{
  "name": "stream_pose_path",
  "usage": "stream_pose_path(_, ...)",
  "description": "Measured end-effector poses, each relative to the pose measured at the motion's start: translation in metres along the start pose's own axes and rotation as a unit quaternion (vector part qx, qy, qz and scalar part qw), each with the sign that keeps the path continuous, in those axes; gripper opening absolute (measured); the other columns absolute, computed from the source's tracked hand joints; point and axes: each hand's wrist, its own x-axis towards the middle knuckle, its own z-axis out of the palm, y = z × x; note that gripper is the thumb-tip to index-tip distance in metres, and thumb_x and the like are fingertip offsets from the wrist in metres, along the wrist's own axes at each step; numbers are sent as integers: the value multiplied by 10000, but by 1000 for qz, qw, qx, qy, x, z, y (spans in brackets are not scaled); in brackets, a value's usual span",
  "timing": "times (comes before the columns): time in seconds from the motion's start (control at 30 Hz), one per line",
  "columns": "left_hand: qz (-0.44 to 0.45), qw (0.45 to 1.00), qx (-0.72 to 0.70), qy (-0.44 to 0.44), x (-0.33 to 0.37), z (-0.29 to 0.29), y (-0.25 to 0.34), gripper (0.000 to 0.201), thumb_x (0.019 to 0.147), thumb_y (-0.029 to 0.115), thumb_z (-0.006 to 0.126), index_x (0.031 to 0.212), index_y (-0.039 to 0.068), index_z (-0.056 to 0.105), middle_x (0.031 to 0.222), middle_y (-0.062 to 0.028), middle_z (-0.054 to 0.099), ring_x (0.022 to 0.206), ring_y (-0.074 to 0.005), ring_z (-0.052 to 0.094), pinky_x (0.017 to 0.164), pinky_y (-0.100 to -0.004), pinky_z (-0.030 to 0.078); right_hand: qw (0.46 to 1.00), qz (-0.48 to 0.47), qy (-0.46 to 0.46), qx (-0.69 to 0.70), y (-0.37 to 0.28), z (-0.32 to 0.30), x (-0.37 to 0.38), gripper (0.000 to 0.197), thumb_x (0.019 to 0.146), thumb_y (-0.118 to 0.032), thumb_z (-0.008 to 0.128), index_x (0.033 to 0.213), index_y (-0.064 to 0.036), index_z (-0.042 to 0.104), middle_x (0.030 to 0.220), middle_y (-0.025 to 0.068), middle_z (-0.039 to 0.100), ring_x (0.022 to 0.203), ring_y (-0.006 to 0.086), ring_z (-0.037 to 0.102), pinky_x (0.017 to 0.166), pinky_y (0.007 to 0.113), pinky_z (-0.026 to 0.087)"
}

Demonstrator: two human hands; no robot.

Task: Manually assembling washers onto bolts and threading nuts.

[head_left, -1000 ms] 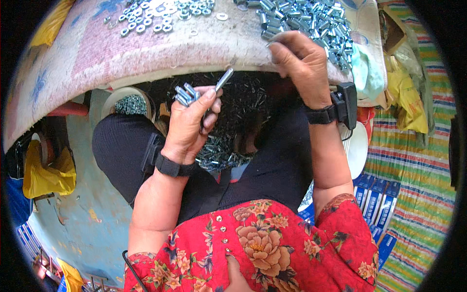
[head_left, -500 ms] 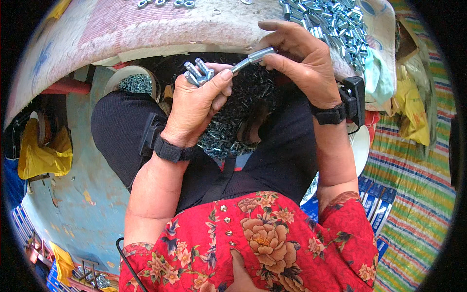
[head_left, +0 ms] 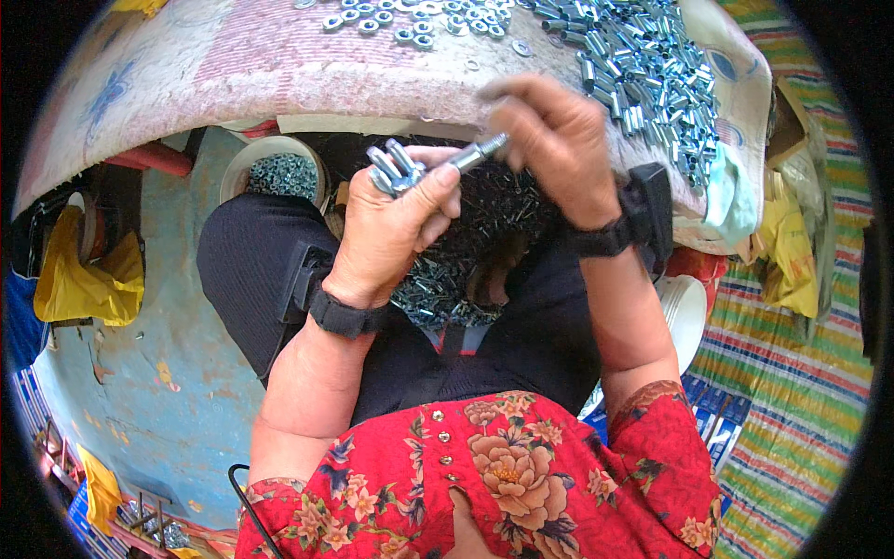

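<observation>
Moved: right hand came off the bolt heap to the left hand | left hand clamped on bolts | right fingers pinched one bolt | cloth-covered table above hands, nuts on it | bucket below table | floor blue, striped mat.

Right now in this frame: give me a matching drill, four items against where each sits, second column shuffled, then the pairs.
Items:
1. bundle of silver metal bolts
2. loose silver ring-shaped nuts
3. heap of short silver metal sleeves
4. round white bowl of small metal parts

Places:
A. tabletop, right side
B. left hand
C. below the table edge, left of the left hand
D. tabletop, top centre

Pairs: 1-B, 2-D, 3-A, 4-C
</observation>
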Motion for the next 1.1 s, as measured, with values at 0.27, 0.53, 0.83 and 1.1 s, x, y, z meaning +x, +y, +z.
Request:
stream_pose_path(0.27, -14, 988, -136, 69, 5, -6, -1, 206, 838, 140, 569, 994, 7, 555, 666, -45, 561, 444, -52, 425, 368, -150, 295, 892, -179, 33, -414, 48, -7, 50, 122, 729, -162, 629, 787, -55, 641, 750, 114, 601, 672, 288, 591, 592, 328, 470)
stream_pose_path(0.53, -11, 988, -136, 75, 6, -5, -3, 214, 861, 152, 536, 1011, 0, 523, 673, -45, 547, 419, -40, 401, 347, -142, 289, 852, -181, 216, -440, 64, -42, 65, 145, 730, -172, 587, 665, -46, 616, 668, 133, 606, 588, 282, 597, 531, 353, 484)
stream_pose_path(0.83, -24, 985, -155, 78, 9, -6, -5, 210, 851, 158, 553, 994, 5, 535, 658, -39, 553, 414, -50, 419, 339, -146, 283, 833, -157, 40, -529, 70, -53, 60, 162, 778, -192, 597, 785, -31, 619, 703, 125, 554, 638, 306, 562, 556, 363, 447)
stream_pose_path(1.1, -29, 985, -150, 83, 13, -4, -7, 209, 849, 154, 554, 999, 10, 532, 656, -35, 554, 419, -49, 424, 342, -146, 289, 846, -171, 65, -501, 71, -51, 61, 131, 762, -151, 613, 760, -20, 609, 691, 118, 574, 625, 300, 572, 549, 352, 455)
